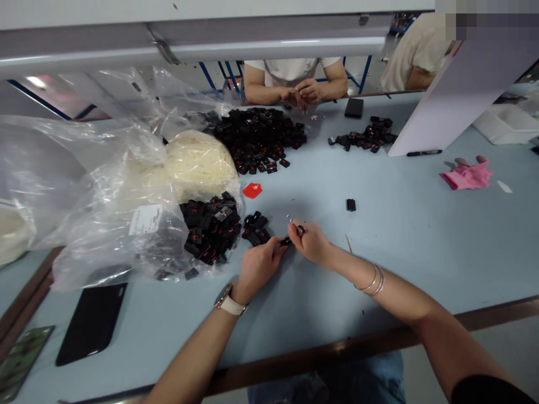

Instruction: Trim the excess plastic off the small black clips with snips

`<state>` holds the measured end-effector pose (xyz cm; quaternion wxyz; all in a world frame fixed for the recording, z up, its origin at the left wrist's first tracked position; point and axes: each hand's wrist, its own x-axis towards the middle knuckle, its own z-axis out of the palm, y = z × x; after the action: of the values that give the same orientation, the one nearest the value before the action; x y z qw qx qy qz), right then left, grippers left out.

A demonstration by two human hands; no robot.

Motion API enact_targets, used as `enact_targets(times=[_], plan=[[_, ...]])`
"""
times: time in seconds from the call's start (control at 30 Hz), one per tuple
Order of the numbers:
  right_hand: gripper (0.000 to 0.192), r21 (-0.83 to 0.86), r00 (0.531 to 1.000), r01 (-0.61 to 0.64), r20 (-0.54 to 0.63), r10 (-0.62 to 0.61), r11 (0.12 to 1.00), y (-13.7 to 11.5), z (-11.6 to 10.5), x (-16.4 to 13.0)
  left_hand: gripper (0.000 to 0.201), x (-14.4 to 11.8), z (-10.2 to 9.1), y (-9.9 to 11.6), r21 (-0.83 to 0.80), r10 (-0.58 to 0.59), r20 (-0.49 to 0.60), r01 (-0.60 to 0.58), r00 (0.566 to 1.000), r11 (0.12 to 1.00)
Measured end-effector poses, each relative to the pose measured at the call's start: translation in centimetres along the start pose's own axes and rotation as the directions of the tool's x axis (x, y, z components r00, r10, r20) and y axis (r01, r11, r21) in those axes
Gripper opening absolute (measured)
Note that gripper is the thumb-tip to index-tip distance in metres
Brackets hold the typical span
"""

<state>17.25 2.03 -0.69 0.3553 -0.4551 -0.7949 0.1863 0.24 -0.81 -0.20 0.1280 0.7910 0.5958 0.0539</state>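
My left hand [257, 265] and my right hand [310, 241] meet over the pale blue table [421, 247], both pinching one small black part [287, 241] between their fingertips. A watch is on my left wrist, bangles on my right. Just beyond my left hand lies a small cluster of black parts [255, 226]. A clear plastic bag [138, 224] to the left spills several black-and-red parts [209, 227]. One single black part [351, 205] lies apart on the table past my right hand.
A big pile of black parts [257, 137] and a smaller one [366, 137] lie far across, where another person's hands [302, 91] work. White strips fill a bag [197, 163]. A red tag [252, 191], black phone [92, 322], pink glove [467, 175], pen [423, 152] and white board [458, 90] lie around.
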Motion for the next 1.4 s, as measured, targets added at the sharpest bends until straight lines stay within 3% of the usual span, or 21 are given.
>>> enact_targets(times=[0.17, 0.3, 0.8, 0.87, 0.93, 1.03, 1.1, 1.17, 1.27, 1.4], plan=[[0.043, 0.056, 0.998, -0.022, -0.054, 0.025, 0.998, 0.2, -0.1, -0.6, 0.030, 0.0, 0.3, -0.2, 0.015, 0.013, -0.044, -0.012, 0.999, 1.000], [0.044, 0.108, 0.994, -0.033, -0.101, 0.044, 0.994, 0.3, -0.2, -0.9, 0.028, 0.0, 0.1, -0.1, 0.038, 0.009, -0.019, -0.008, 1.000, 0.999], [0.042, 0.052, 1.000, 0.015, 0.023, -0.016, 0.999, -0.5, -0.2, -0.2, 0.029, -0.1, 0.1, -0.1, 0.015, 0.015, -0.019, -0.015, 1.000, 1.000], [0.044, 0.146, 0.999, -0.047, -0.016, 0.050, 0.988, -0.4, -0.2, -0.2, 0.028, -0.1, 0.0, -0.1, 0.016, 0.018, -0.016, -0.018, 1.000, 1.000], [0.050, 0.310, 0.974, -0.165, -0.098, 0.204, 0.936, -0.1, -0.3, 0.0, 0.028, -0.1, -0.2, 0.0, 0.016, 0.018, -0.006, -0.018, 1.000, 1.000], [0.057, 0.566, 0.859, -0.329, -0.153, 0.488, 0.756, 0.8, -0.6, 0.7, 0.028, -0.1, -0.4, 0.2, 0.019, 0.014, 0.006, -0.014, 1.000, 1.000], [0.058, 0.665, 0.793, -0.370, -0.137, 0.594, 0.649, 1.4, -0.8, 1.2, 0.028, -0.1, -0.5, 0.3, 0.018, 0.012, 0.006, -0.012, 1.000, 1.000], [0.055, 0.712, 0.772, -0.361, -0.134, 0.621, 0.602, 1.8, -0.8, 1.5, 0.027, -0.2, -0.4, 0.2, 0.016, 0.015, -0.005, -0.015, 1.000, 1.000], [0.052, 0.744, 0.789, -0.302, -0.157, 0.594, 0.597, 2.1, -0.7, 1.6, 0.027, -0.5, -0.2, 0.0, 0.034, 0.030, -0.050, -0.028, 0.998, 0.999], [0.052, 0.757, 0.811, -0.275, -0.148, 0.566, 0.593, 2.3, -0.5, 1.6, 0.031, -0.8, -0.5, -0.1, 0.094, 0.126, -0.229, -0.107, 0.965, 0.990]])
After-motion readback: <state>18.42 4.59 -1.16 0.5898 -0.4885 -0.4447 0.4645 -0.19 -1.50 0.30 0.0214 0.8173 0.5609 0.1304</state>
